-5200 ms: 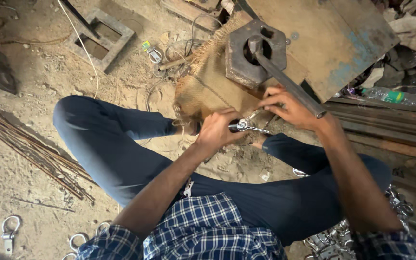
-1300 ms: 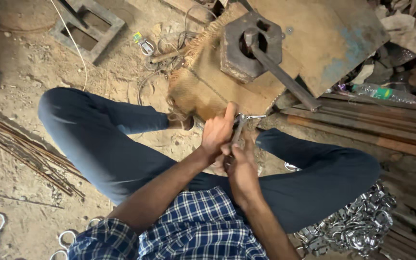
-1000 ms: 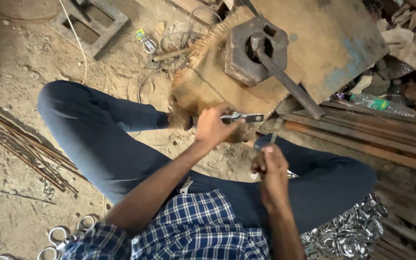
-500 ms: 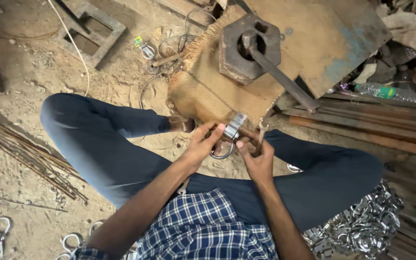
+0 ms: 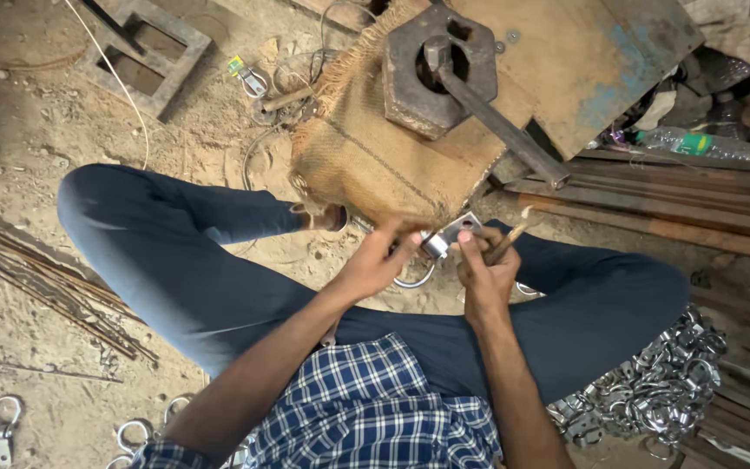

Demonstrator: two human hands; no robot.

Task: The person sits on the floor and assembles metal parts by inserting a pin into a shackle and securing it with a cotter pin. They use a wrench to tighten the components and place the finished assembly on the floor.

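Both hands' grip is clamped on one metal clasp [image 5: 440, 246]: left hand [image 5: 373, 265], right hand [image 5: 485, 269].

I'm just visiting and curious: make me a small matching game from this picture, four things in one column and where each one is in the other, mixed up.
Things:
1. metal clip
2. heap of shiny clips
3. bundle of thin rods
4. plastic bottle

Places:
A. on the sandy ground at the picture's left edge
B. held between the left hand and the right hand
C. at the upper right, beside the rusty bars
D. on the ground at the lower right, by the knee

Pairs: 1-B, 2-D, 3-A, 4-C
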